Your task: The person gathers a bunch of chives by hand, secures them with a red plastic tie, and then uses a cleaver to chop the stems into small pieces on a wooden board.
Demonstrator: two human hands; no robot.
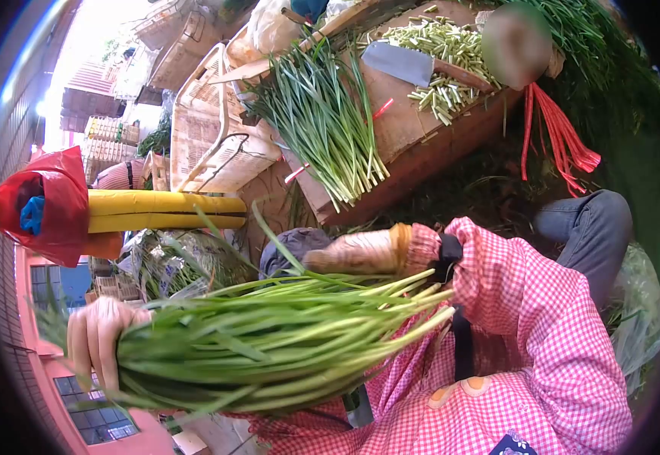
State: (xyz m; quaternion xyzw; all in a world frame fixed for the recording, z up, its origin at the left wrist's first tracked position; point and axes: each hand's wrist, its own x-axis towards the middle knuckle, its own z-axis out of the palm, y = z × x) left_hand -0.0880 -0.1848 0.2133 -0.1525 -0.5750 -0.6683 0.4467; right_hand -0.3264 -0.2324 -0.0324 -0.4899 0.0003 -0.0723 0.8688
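Observation:
My left hand (102,341) is closed around the leafy end of a big bunch of garlic chives (269,341). The bunch lies across in front of my body, its pale stem ends pointing right, towards my sleeve. Just above it is my right hand (345,252), smeared by motion, with its fingers partly hidden. It is nearest the bunch's upper edge and a dark grey rounded cloth shape (292,250). Another bunch of garlic chives (326,125) rests on a low wooden board (394,148), with red ties (381,108) beneath it.
A cleaver (402,64) lies on the board against a pile of cut stems (440,38). Red strips (561,140) hang at the board's right end. Behind are plastic crates (201,114) and a yellow post (167,211) with a red bag (53,201).

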